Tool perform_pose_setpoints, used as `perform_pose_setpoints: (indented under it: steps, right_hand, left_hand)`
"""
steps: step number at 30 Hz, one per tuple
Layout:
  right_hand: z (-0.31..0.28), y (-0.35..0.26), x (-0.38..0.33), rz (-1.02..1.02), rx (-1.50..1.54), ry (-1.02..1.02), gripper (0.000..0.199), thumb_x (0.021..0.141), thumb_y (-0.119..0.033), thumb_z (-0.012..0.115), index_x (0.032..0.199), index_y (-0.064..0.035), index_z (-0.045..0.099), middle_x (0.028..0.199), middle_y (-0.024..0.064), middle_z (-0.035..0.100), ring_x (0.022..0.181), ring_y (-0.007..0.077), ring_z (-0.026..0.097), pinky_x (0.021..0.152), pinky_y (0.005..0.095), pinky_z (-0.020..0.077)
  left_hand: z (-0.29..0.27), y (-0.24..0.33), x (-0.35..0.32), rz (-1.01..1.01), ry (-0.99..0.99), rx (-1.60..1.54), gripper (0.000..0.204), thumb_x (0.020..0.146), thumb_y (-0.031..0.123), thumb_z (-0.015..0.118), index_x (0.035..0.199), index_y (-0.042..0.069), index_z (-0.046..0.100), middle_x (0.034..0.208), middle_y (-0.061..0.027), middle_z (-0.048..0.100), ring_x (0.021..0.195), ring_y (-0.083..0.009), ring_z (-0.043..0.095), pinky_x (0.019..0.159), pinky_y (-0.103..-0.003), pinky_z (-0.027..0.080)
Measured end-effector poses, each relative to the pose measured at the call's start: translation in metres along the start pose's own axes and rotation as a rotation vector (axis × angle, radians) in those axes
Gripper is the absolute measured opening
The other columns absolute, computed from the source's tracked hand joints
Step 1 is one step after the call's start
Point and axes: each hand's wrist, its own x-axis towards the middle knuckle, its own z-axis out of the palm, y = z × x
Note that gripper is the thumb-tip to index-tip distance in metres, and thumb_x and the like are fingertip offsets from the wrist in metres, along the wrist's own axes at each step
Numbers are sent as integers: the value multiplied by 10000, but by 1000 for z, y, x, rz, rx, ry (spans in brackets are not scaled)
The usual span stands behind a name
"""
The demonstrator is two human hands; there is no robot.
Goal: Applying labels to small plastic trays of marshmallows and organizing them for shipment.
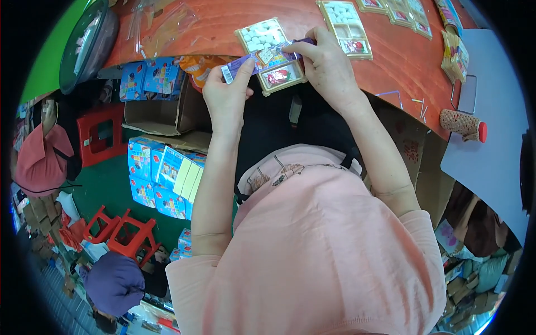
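A beige plastic tray lies at the table's near edge, with small white pieces in its far part and a card with a red picture in its near part. Across the tray's middle runs a purple printed wrapper strip. My left hand pinches the strip's left end between thumb and fingers. At its other end, my right hand has its fingertips closed on the purple material. Whether the strip goes under the tray is hidden.
A second filled tray lies just right on the red-brown table; several more sit at the far right. Clear plastic packaging and a dark round tub are at the left. Blue printed boxes stand below, near red stools.
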Motion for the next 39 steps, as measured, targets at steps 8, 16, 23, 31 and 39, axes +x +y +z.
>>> perform_pose_setpoints:
  steps: [8, 16, 23, 31, 39]
  right_hand:
    - [-4, 12, 12, 238, 285, -145, 185, 922, -48, 609, 1105, -67, 632, 954, 114, 683, 886, 205, 672, 791, 322, 523]
    - [7, 13, 9, 324, 581, -213, 150, 936, -90, 634, 1065, -14, 622, 906, 65, 692, 896, 130, 671, 781, 269, 538]
    - [0, -3, -7, 563, 1047, -374, 223, 987, -116, 572, 1173, -27, 655, 999, 24, 680, 894, 67, 643, 744, 222, 520]
    - [-8, -16, -19, 678, 1313, -322, 329, 977, -208, 613, 1207, 27, 632, 1134, 65, 649, 1015, 108, 625, 876, 257, 507]
    - [-4, -25, -27, 617, 1248, -402, 388, 938, -244, 686, 1238, -3, 636, 1128, 61, 673, 1014, 103, 626, 910, 275, 500]
  left_hand:
    - [15, -21, -21, -236, -153, -768, 374, 839, -23, 734, 1141, 0, 514, 1131, -151, 658, 995, -217, 681, 870, -372, 568]
    - [10, -22, -28, -85, -274, -906, 331, 831, -21, 746, 1053, 44, 509, 1037, -107, 663, 915, -169, 674, 846, -312, 555]
    - [6, -13, -38, -61, -229, -794, 327, 817, -40, 760, 1008, 62, 516, 931, -54, 648, 845, -115, 641, 801, -261, 525]
    - [3, -13, -42, -30, -126, -759, 338, 813, -51, 764, 1016, 57, 516, 962, -49, 639, 858, -106, 633, 818, -259, 519]
    - [1, -13, -47, 16, -170, -713, 349, 812, -53, 763, 1020, 63, 508, 981, -61, 640, 885, -117, 638, 821, -279, 531]
